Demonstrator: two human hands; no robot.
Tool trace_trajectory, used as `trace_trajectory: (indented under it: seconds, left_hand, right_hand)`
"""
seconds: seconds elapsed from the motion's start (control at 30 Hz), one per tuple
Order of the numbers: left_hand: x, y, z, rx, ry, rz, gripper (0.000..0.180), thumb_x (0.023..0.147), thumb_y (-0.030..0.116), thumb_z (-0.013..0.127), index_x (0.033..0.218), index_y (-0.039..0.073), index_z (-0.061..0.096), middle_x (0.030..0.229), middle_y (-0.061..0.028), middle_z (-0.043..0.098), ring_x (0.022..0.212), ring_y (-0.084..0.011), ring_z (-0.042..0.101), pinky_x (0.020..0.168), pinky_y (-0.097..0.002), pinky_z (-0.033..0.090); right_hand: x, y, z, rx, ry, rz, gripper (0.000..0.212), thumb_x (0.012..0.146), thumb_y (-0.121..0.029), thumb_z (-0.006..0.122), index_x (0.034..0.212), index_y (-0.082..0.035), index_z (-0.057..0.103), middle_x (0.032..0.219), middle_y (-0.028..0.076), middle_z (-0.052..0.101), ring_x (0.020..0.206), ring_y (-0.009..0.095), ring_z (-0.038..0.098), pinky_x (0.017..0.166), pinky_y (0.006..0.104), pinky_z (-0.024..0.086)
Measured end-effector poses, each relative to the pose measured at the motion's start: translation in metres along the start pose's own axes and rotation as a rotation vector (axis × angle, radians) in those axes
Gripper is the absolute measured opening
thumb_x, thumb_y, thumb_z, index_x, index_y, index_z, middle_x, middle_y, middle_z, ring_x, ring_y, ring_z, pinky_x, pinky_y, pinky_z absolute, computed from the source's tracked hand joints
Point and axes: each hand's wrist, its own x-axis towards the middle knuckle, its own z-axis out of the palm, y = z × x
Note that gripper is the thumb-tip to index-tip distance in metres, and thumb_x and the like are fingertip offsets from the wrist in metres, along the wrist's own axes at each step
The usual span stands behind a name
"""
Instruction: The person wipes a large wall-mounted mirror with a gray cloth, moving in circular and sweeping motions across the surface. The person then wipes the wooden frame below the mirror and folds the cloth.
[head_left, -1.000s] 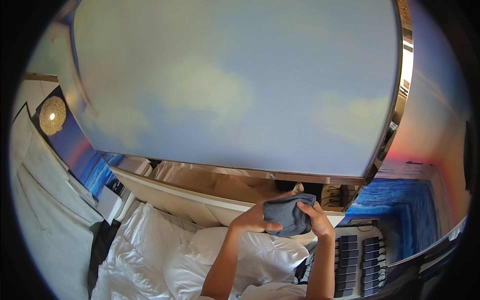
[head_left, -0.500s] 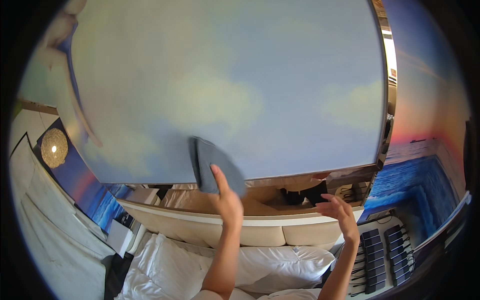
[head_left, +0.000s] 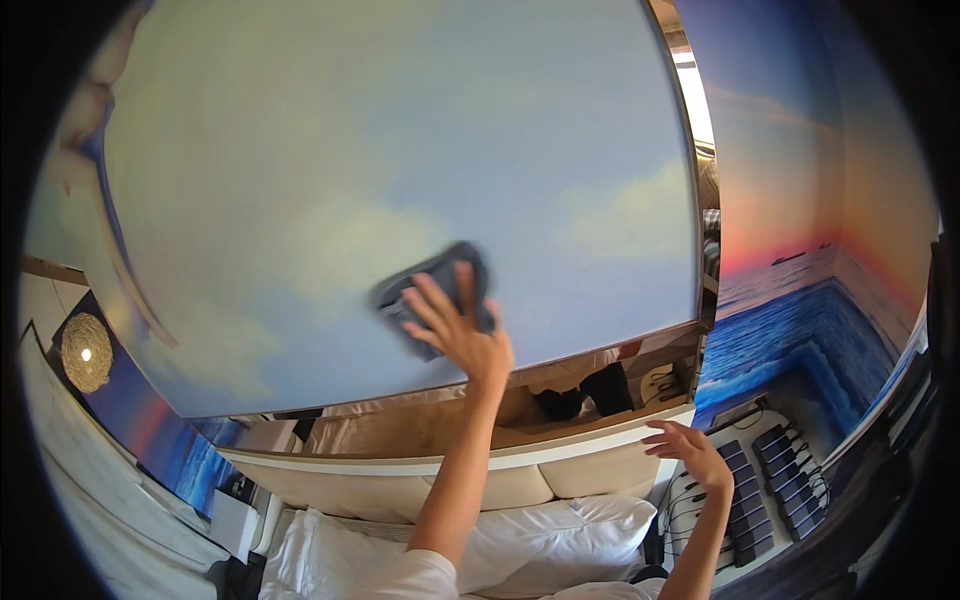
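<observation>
My left hand presses a folded dark grey cloth against a large painted panel. Its fingers lie spread over the cloth, which looks blurred by motion. Pale clouds on a blue-grey sky cover the panel. My right hand hangs in the air before the right end of the padded headboard, its fingers loosely stretched and holding nothing.
Below the panel runs a mirrored strip reflecting dark items. White pillows lie against the headboard. At right, power strips with cables rest on a pale surface. A round woven lamp glows at left.
My left hand has carried the cloth up and to the right across the panel, and its fingers now spread over it. The view has shifted; my right hand stays open.
</observation>
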Motion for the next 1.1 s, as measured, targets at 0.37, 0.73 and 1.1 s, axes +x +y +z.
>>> trace_trajectory:
  seconds: [0.37,0.73,1.1]
  left_hand:
    - [-0.008,0.007,0.002,-0.001,-0.045,0.009,0.057,0.090,0.042,0.041,0.141,0.018,0.035,0.153,-0.0155,0.006,0.138,-0.0434,-0.007,0.100,-0.0674,-0.010]
    - [-0.075,-0.005,0.006,-0.043,-0.206,-0.140,0.086,0.089,0.055,0.039,0.143,-0.007,0.014,0.153,-0.0197,-0.002,0.137,-0.0427,-0.016,0.102,-0.0630,-0.013]
    - [-0.086,0.040,0.014,-0.003,-0.233,-0.161,0.072,0.093,0.049,0.034,0.144,0.001,0.022,0.153,-0.0179,-0.003,0.139,-0.0411,-0.010,0.105,-0.0598,-0.010]
  right_hand:
    - [0.018,0.012,0.004,0.020,-0.169,0.045,0.053,0.096,-0.046,0.040,0.127,-0.005,0.052,0.108,0.015,0.064,0.097,0.023,0.063,0.088,0.0340,0.048]
    - [0.028,0.040,-0.004,0.071,-0.161,0.057,0.054,0.096,-0.048,0.040,0.126,-0.004,0.053,0.107,0.015,0.064,0.096,0.023,0.064,0.087,0.0331,0.049]
    - [0.026,0.062,-0.015,0.079,-0.278,0.207,0.056,0.094,-0.049,0.044,0.127,-0.005,0.052,0.106,0.016,0.064,0.097,0.023,0.062,0.089,0.0325,0.046]
